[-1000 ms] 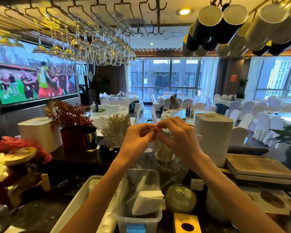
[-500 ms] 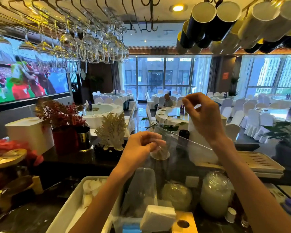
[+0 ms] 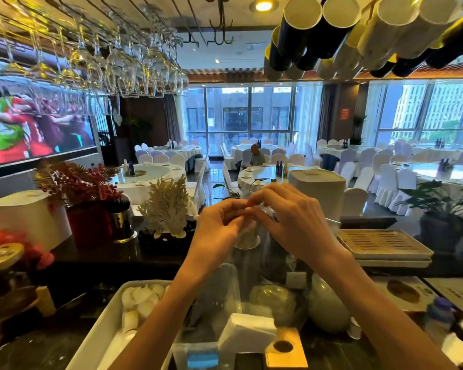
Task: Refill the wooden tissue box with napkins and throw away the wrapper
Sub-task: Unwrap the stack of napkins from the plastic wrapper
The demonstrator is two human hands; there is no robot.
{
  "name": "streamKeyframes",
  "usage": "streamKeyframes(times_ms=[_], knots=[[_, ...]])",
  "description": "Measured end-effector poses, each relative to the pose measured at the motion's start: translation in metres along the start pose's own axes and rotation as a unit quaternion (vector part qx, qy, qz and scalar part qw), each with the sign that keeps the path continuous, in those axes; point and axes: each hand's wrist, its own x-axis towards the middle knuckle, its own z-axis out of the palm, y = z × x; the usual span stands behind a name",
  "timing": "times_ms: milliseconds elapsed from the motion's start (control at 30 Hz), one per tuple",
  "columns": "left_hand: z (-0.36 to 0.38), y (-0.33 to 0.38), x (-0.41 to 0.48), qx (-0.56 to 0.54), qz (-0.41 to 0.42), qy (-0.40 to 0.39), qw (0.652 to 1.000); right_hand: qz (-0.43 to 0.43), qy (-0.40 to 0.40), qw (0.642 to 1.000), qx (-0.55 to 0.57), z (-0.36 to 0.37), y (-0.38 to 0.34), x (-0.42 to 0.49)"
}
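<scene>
Both hands are raised in front of me over the bar counter. My left hand (image 3: 219, 225) and my right hand (image 3: 286, 217) pinch together the top of a clear plastic wrapper (image 3: 262, 252), which hangs down from the fingertips. A stack of white napkins (image 3: 247, 335) lies at the bottom centre, on the edge of a clear plastic bin (image 3: 211, 297). The wooden tissue box (image 3: 285, 348), with a dark round hole in its top, sits just right of the napkins.
A white tray (image 3: 104, 324) with white pieces sits at lower left. Clear lidded jars (image 3: 329, 305) stand behind the box. Stacked perforated trays (image 3: 382, 244) lie on the right. Wine glasses (image 3: 112, 60) and cups (image 3: 358, 30) hang overhead. A white coral ornament (image 3: 166, 206) stands on the counter.
My right hand, which was held high and apart with the wrapper stretched out, has come back down to meet my left hand. The wrapper is now gathered between both sets of fingertips.
</scene>
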Motion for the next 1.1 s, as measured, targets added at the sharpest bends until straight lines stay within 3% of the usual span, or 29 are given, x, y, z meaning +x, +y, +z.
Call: streamKeyframes(times_ms=[267,467,567,633,700,767,800,900,933,1000,1033,1100], knots=[[0.006,0.004,-0.004,0.031,0.015,0.007,0.999,0.002,0.019,1.0,0.014,0.0,0.001,0.001],[0.01,-0.002,-0.011,0.008,-0.046,0.006,0.999,0.082,0.044,0.996,0.006,-0.007,0.016,0.014],[0.007,0.0,-0.012,-0.008,-0.052,0.016,0.998,0.131,0.034,0.985,0.111,-0.016,0.029,0.021],[0.002,0.003,-0.009,-0.027,-0.03,0.042,0.998,0.181,0.058,0.962,0.197,-0.027,0.044,0.01],[-0.008,0.006,-0.005,-0.063,-0.015,0.061,0.996,0.264,0.111,0.942,0.175,-0.039,0.064,-0.02],[-0.021,0.011,-0.004,-0.091,-0.009,0.063,0.994,0.372,0.101,0.901,0.2,-0.038,0.073,-0.053],[-0.028,0.013,-0.003,-0.104,-0.006,0.058,0.993,0.415,0.065,0.865,0.275,-0.029,0.072,-0.063],[-0.044,0.022,0.002,-0.127,-0.009,0.044,0.991,0.463,-0.041,0.705,0.536,0.017,0.058,-0.068],[-0.049,0.022,0.003,-0.131,-0.012,0.04,0.991,0.457,-0.058,0.68,0.571,0.033,0.053,-0.063],[-0.06,0.022,0.007,-0.128,-0.021,0.052,0.99,0.424,-0.076,0.651,0.625,0.054,0.043,-0.047],[-0.066,0.021,0.007,-0.102,-0.023,0.081,0.991,0.406,-0.068,0.655,0.634,0.06,0.038,-0.038],[-0.08,0.019,0.006,0.059,0.063,0.2,0.976,0.382,-0.03,0.668,0.638,0.07,0.029,-0.024]])
